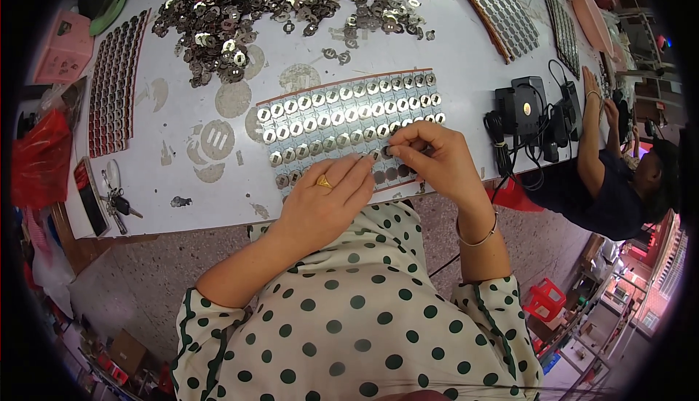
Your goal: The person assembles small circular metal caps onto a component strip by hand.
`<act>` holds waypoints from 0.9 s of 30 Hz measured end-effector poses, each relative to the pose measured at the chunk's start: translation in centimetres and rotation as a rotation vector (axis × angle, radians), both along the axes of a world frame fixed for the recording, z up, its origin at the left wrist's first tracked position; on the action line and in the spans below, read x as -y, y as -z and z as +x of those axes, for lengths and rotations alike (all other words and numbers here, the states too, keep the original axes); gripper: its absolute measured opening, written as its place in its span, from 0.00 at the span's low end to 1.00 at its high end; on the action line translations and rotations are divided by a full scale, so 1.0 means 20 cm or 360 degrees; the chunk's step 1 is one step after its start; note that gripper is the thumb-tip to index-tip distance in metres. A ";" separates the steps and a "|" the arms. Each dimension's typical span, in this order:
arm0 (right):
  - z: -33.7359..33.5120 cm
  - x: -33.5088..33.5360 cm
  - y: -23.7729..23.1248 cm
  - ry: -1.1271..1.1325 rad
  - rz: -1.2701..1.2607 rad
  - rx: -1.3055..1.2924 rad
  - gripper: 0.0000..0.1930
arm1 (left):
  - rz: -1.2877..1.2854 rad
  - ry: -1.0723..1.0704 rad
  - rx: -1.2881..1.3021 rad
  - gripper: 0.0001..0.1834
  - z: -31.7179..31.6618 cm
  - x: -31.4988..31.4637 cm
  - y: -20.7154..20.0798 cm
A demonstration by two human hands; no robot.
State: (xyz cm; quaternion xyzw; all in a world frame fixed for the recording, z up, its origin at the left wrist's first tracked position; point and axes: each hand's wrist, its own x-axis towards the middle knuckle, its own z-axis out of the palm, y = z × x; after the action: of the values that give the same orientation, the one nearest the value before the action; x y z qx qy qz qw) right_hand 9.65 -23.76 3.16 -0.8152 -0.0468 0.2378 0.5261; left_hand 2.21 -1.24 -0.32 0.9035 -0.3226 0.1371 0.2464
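Top rows filled, near row apparently short at the right

Your panel (344,129) lay close to the front edge of the bench (167,190), both hands over its near side. The upper rows looked complete, a silver slotted piece (333,94) showing at each visible spot. Work seemed left in the near row, where dark round spots (392,174) toward the right appeared to have no silver piece yet; your fingers hid part of that row, so you could not be given a sure count. By that judgement, most of the panel was done.

Your left hand (331,193) rested on the panel, fingers together; whether it held anything could not be told. Your right hand (437,157) had thumb and forefinger brought together in a pinch, contents unclear. Plenty of loose pieces (233,22) remained heaped toward the bench's far edge
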 end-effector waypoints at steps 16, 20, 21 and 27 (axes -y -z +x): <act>-0.04 -0.06 -0.03 -0.0160 -0.0232 0.0419 0.09 | 0.0203 -0.0078 0.0025 0.13 -0.02 0.03 -0.01; -0.10 -0.05 -0.01 -0.0088 -0.0350 0.0472 0.09 | 0.0186 -0.0074 -0.0002 0.13 -0.03 0.04 -0.01; -0.10 -0.05 0.00 -0.0102 -0.0381 0.0505 0.08 | 0.0191 -0.0078 -0.0002 0.13 -0.03 0.04 -0.01; -0.06 -0.06 -0.04 -0.0235 -0.0533 0.0740 0.07 | 0.0207 -0.0088 -0.0003 0.14 -0.02 0.03 -0.01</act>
State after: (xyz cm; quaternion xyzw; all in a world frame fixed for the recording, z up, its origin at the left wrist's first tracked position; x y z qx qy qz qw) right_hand 8.41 -22.50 3.90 -0.9176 -0.1855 0.0867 0.3407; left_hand 1.78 -1.89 -0.18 0.9264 -0.3055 0.1220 0.1836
